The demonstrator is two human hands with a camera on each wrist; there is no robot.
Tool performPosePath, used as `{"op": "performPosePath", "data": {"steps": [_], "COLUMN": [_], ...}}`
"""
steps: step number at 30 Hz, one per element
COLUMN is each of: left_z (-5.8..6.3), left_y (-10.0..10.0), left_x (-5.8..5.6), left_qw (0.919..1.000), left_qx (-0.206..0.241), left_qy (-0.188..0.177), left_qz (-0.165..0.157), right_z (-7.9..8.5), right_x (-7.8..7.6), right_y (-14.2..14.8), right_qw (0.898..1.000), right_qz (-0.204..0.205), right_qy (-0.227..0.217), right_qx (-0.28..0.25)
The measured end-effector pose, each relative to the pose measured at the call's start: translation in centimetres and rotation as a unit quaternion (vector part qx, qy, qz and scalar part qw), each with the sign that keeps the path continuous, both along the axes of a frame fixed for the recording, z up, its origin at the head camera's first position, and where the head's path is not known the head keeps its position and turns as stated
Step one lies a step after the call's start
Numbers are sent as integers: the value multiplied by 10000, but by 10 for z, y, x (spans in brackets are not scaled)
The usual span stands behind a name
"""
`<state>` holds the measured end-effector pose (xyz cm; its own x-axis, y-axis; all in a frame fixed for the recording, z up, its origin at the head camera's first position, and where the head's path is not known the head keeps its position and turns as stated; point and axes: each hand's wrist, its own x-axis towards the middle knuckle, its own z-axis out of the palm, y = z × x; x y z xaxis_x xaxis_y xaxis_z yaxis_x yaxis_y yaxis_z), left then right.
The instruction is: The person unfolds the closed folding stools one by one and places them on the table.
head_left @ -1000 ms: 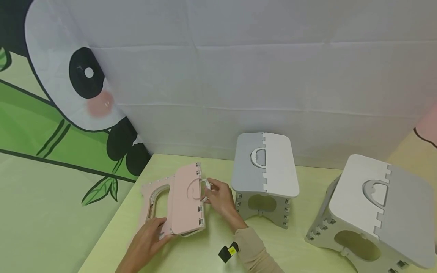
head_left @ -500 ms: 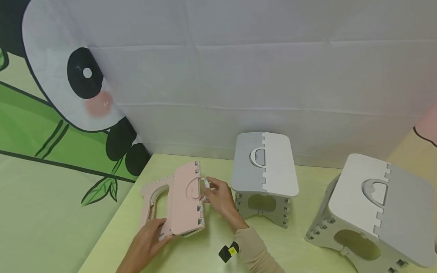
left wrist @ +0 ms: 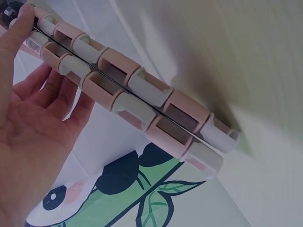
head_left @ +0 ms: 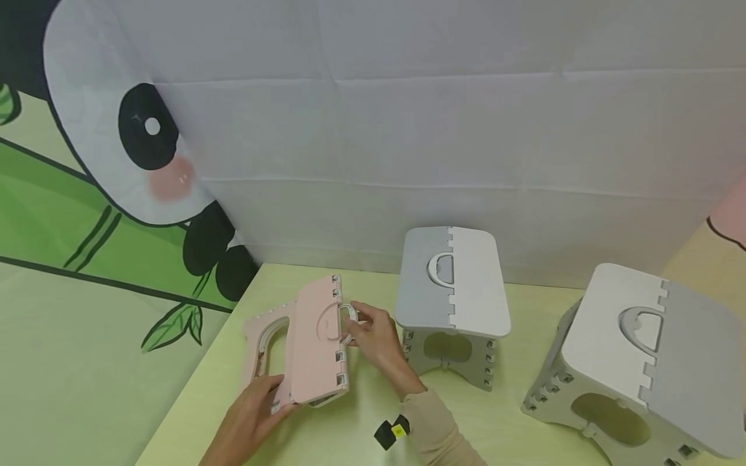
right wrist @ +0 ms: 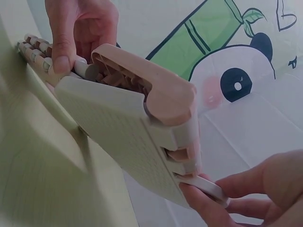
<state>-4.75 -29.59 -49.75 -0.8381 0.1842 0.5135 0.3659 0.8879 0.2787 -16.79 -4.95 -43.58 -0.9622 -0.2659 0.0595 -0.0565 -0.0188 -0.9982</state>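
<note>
A pink and white folding stool [head_left: 319, 343], folded flat, leans at a tilt on the left part of the table. My left hand [head_left: 249, 414] grips its lower near corner, thumb on the pink side panel. In the left wrist view, the double row of pink and white hinges [left wrist: 128, 85] runs away from that hand. My right hand [head_left: 375, 333] pinches the white carry handle [head_left: 350, 323], which sticks out past the folded seat's edge. The right wrist view shows the white underside [right wrist: 109, 123], with the right fingers round the handle [right wrist: 210, 189] below.
Just right of my right hand stands an unfolded grey and white stool [head_left: 478, 278]. A larger grey and white stool [head_left: 612, 317] stands at the far right. Behind the pale green table [head_left: 326, 433] hangs a white cloth [head_left: 373, 142] with a panda print.
The seat of the pink stool has shifted very slightly to the left. Both hands keep their hold on it, and the other stools stay where they were.
</note>
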Motion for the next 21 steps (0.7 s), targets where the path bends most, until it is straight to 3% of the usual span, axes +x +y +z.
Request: {"op": "performPosePath", "data": {"steps": [12, 21], "left_z": [5, 5], "left_y": [5, 5], "left_x": [4, 4], "left_qw": [9998, 9998], "left_qx": [47, 172], "left_qy": [-188, -61], "left_qz": [100, -25], "right_z": [4, 11], "right_x": [0, 1], "right_y": [2, 3], "right_qw": [9999, 9996], "right_qz": [126, 175], "right_qy": [75, 213], "right_qx": [-76, 39]}}
